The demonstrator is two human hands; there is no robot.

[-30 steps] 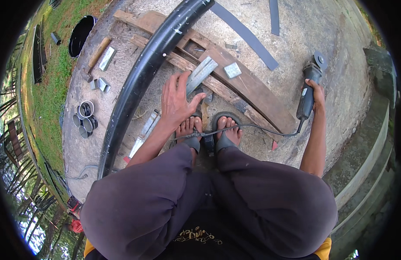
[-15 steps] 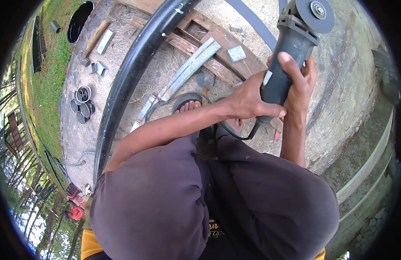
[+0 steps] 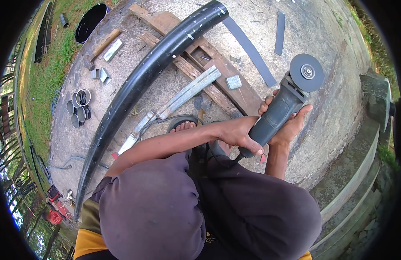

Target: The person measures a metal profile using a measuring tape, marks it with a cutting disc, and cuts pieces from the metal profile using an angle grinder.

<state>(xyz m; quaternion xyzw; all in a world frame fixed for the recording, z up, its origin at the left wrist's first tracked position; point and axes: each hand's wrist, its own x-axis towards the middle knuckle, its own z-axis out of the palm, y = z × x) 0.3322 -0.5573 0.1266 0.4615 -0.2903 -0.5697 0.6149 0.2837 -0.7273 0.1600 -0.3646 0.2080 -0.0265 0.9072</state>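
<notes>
My left hand [image 3: 240, 132] is wrapped round the rear of a dark grey angle grinder [image 3: 276, 117], thumb laid across its body near the end where the black power cord [image 3: 238, 158] comes out. My right hand [image 3: 285, 132] supports it from beneath, fingers curled up round its left side and the thumb standing out to the right. Between them they have hold of the tool over the concrete slab [image 3: 334, 117], its round dark grey disc [image 3: 298, 78] pointing toward the far right.

Near my sandalled left foot [image 3: 183, 126] a long silver metal channel [image 3: 189, 93] lies with its far end over brown wooden planks [image 3: 239, 95]. A small square silver metal piece [image 3: 233, 82] sits on the wood. Farther out, two flat dark grey strips [image 3: 252, 54] lie toward the slab's far edge.

To my left, a long glossy black pipe [image 3: 144, 73] runs across the slab and over the planks. Beyond it, toward the left edge, are a wooden-handled hammer [image 3: 106, 44], a short silver metal bar [image 3: 113, 50] and a cluster of short dark pipe rings [image 3: 82, 113]. A black bucket [image 3: 91, 24] lies by the slab's far left edge, beside green grass [image 3: 61, 56].
</notes>
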